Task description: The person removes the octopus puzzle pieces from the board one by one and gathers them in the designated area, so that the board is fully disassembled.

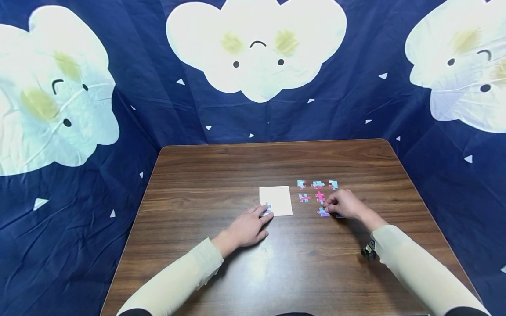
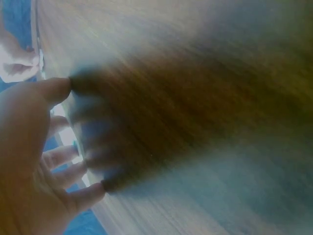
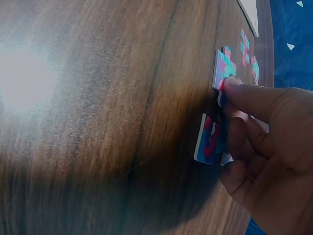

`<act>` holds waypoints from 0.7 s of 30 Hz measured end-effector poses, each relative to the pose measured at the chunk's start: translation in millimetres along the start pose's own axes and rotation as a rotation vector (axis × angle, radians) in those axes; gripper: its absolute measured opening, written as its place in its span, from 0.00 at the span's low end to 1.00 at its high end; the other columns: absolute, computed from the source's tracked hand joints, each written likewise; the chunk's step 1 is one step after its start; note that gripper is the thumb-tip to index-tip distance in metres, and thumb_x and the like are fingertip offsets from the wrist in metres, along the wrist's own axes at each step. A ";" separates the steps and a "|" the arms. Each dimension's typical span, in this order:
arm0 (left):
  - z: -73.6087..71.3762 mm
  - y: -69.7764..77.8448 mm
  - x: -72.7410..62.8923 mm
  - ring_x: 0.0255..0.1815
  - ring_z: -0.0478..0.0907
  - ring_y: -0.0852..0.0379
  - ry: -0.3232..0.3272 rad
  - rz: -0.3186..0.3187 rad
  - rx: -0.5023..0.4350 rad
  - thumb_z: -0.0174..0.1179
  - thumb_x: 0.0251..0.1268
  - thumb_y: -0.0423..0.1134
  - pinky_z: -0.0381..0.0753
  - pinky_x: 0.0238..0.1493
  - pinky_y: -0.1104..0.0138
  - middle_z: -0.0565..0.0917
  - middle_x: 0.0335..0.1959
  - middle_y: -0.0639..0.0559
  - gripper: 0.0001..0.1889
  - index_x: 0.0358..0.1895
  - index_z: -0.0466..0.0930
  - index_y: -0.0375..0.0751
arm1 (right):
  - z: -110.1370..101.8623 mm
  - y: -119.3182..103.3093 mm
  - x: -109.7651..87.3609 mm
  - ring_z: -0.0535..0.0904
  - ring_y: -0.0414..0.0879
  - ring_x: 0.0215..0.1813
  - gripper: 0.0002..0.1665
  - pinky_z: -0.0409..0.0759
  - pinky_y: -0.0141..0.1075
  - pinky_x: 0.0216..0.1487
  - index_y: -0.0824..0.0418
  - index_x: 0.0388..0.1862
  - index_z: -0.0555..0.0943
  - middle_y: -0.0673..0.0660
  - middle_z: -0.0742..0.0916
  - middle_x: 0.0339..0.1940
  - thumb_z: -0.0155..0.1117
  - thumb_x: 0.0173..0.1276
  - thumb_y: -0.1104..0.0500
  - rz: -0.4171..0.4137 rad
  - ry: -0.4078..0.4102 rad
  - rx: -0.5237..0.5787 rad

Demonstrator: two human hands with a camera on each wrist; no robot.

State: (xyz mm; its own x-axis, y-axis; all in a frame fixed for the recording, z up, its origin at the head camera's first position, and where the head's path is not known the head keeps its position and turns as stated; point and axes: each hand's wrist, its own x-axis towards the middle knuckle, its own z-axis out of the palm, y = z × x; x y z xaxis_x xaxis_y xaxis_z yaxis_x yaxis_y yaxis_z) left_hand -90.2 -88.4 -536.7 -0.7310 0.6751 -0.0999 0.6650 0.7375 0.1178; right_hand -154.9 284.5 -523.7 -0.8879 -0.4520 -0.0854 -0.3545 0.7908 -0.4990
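My left hand (image 1: pixel 246 227) lies with its fingers spread, fingertips at the lower left corner of a white square board (image 1: pixel 280 199). Between those fingertips, a small blue-purple jigsaw piece (image 1: pixel 268 207) shows on the board, partly covered. To the right of the board, my right hand (image 1: pixel 343 204) is low over the loose pieces. Its thumb and forefinger pinch a jigsaw piece (image 3: pixel 221 98), mostly hidden by the thumb. Beside that thumb lies a purple-and-teal piece (image 3: pixel 224 67). Another piece (image 3: pixel 208 139), blue with pink, rests beneath the curled fingers.
Several more pink and blue pieces (image 1: pixel 317 184) lie in rough rows right of the board, including a pink one (image 1: pixel 320 197) near the right fingertips. All rest on a brown wooden table (image 1: pixel 205 175). Dark blue cloth (image 1: pixel 245 118) with cloud prints stands behind and beside it.
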 end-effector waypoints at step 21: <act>3.0 0.3 0.3 0.80 0.62 0.39 -0.022 -0.020 -0.010 0.56 0.74 0.55 0.66 0.77 0.50 0.64 0.79 0.41 0.33 0.78 0.66 0.50 | -7.5 -1.2 3.6 0.81 0.38 0.34 0.04 0.81 0.42 0.42 0.55 0.32 0.89 0.45 0.90 0.29 0.71 0.61 0.64 0.032 -0.040 0.023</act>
State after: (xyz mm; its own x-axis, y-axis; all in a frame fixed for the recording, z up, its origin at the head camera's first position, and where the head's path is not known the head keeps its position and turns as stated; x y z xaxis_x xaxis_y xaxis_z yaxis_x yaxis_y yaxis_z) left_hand -89.8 -87.9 -539.7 -0.7404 0.6605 -0.1245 0.6487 0.7507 0.1250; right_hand -159.8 285.1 -516.9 -0.8861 -0.4431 -0.1357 -0.3189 0.7954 -0.5153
